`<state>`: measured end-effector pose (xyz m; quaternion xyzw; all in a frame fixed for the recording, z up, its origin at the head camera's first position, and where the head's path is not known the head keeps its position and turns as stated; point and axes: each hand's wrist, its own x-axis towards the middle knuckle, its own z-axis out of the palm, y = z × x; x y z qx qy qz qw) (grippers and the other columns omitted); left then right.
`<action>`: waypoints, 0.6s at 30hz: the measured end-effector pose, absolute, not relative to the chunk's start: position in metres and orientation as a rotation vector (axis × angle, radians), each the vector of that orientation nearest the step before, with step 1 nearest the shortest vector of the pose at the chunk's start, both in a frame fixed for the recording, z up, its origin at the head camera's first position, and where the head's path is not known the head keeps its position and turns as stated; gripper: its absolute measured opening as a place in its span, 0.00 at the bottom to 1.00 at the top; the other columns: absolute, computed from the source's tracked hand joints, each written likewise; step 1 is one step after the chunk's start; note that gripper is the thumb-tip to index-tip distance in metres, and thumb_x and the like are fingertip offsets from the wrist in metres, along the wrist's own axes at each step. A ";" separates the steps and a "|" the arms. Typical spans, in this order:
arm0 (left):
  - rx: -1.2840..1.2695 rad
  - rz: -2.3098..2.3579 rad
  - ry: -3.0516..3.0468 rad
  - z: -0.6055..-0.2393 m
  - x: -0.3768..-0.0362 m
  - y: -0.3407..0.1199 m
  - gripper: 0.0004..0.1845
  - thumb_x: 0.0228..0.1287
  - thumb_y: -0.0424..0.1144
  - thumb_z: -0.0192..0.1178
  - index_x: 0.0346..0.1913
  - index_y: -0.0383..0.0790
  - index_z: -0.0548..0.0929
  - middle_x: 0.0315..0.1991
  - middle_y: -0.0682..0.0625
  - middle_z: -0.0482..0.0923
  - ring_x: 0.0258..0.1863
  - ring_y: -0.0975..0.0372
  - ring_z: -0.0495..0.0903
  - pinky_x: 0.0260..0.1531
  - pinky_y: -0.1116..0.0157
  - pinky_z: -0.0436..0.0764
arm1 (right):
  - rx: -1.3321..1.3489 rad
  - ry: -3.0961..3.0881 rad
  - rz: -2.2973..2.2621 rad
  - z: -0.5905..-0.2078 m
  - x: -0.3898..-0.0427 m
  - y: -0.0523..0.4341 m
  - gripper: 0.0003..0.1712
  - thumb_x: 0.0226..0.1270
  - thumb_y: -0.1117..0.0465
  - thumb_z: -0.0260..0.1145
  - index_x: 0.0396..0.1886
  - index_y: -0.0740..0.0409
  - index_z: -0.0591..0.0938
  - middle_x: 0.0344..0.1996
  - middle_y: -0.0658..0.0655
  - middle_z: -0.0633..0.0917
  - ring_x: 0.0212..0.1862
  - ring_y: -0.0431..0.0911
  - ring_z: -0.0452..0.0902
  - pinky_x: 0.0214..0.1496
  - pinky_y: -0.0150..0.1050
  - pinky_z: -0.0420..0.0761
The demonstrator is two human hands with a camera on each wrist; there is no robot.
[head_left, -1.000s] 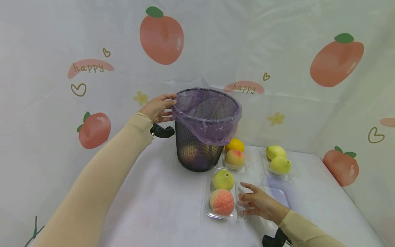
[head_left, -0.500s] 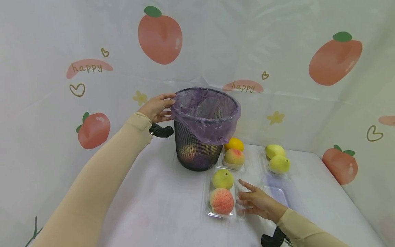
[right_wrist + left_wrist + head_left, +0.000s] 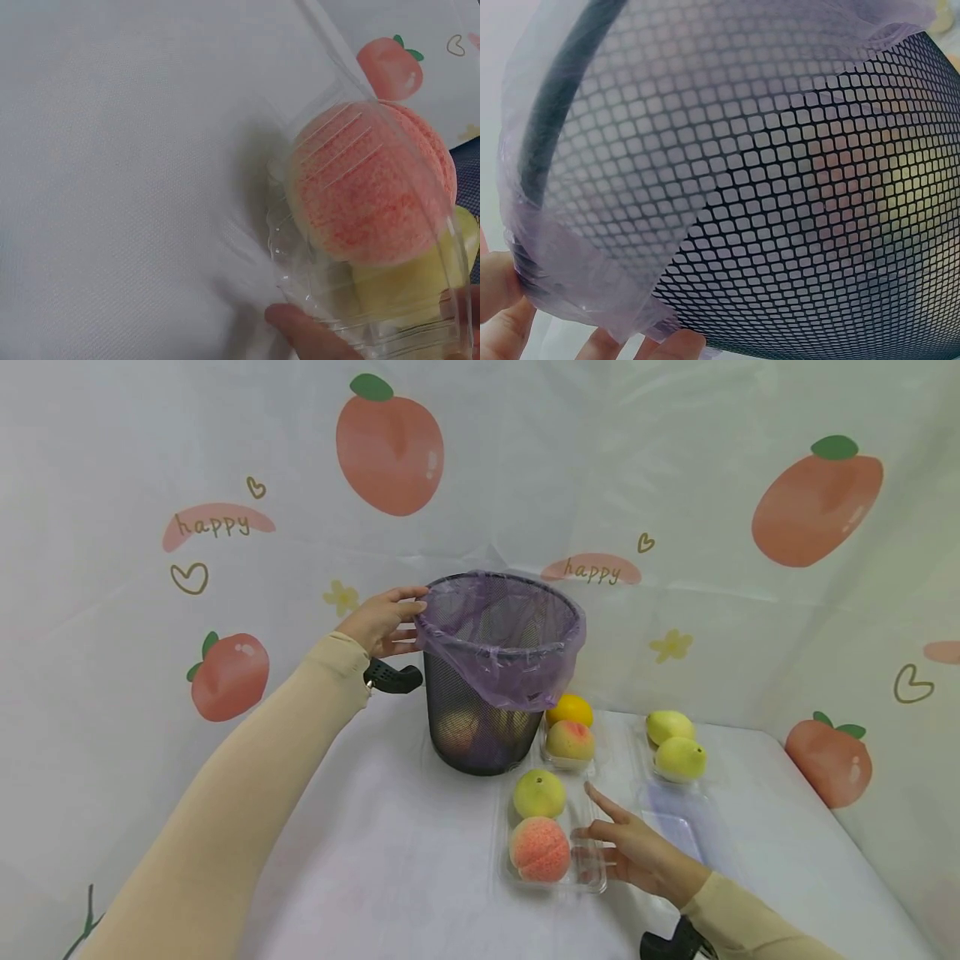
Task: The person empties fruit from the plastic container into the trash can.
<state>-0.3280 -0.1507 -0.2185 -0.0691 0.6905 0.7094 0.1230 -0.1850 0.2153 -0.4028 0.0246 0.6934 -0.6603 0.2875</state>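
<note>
Two hands busy: left hand (image 3: 381, 621) grips the bag-lined rim of the mesh bin (image 3: 487, 710) toward the tabletop's far edge. Right hand (image 3: 636, 853) pinches the near-right corner of a clear tray (image 3: 592, 878) holding a pink peach (image 3: 539, 849) and a green fruit (image 3: 539, 793), mid-table, just in front of the bin.

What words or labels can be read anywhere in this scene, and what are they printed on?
"happy": on the backdrop sheet, left of the mesh bin, at.
"happy": on the same backdrop, just behind the bin's rim, at.
No brand, number or label shows on the bin, the purple liner bag, the clear fruit trays or the fruit.
</note>
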 end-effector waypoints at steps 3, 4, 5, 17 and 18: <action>-0.197 2.070 2.017 -0.219 -0.328 -0.151 0.25 0.76 0.41 0.49 0.72 0.57 0.64 0.49 0.55 0.67 0.48 0.60 0.73 0.42 0.66 0.81 | 0.045 1.815 -1.785 -0.403 -0.184 0.218 0.46 0.74 0.63 0.52 0.78 0.43 0.34 0.62 0.76 0.66 0.53 0.51 0.78 0.50 0.51 0.82; -0.195 2.070 2.019 -0.219 -0.329 -0.151 0.25 0.76 0.41 0.48 0.72 0.57 0.64 0.49 0.55 0.67 0.48 0.60 0.73 0.42 0.65 0.81 | 0.040 1.801 -1.794 -0.403 -0.184 0.219 0.46 0.74 0.63 0.53 0.78 0.42 0.34 0.61 0.74 0.67 0.53 0.51 0.78 0.50 0.51 0.82; -0.194 2.069 2.022 -0.220 -0.329 -0.151 0.25 0.76 0.41 0.48 0.72 0.57 0.64 0.49 0.55 0.68 0.48 0.60 0.73 0.42 0.65 0.81 | 0.035 1.788 -1.802 -0.403 -0.184 0.219 0.47 0.74 0.62 0.53 0.78 0.42 0.34 0.60 0.73 0.68 0.54 0.52 0.78 0.51 0.52 0.82; -0.183 2.079 2.008 -0.221 -0.330 -0.151 0.25 0.76 0.41 0.48 0.72 0.57 0.63 0.50 0.55 0.67 0.48 0.60 0.73 0.38 0.67 0.81 | 0.041 1.676 -1.877 -0.399 -0.182 0.225 0.51 0.72 0.62 0.59 0.78 0.37 0.35 0.52 0.62 0.71 0.55 0.53 0.77 0.56 0.58 0.78; -0.183 2.079 2.008 -0.221 -0.330 -0.151 0.25 0.76 0.41 0.48 0.72 0.57 0.63 0.50 0.55 0.67 0.48 0.60 0.73 0.38 0.67 0.81 | 0.040 1.676 -1.878 -0.399 -0.182 0.225 0.51 0.71 0.62 0.59 0.78 0.37 0.35 0.52 0.62 0.71 0.55 0.53 0.77 0.56 0.58 0.78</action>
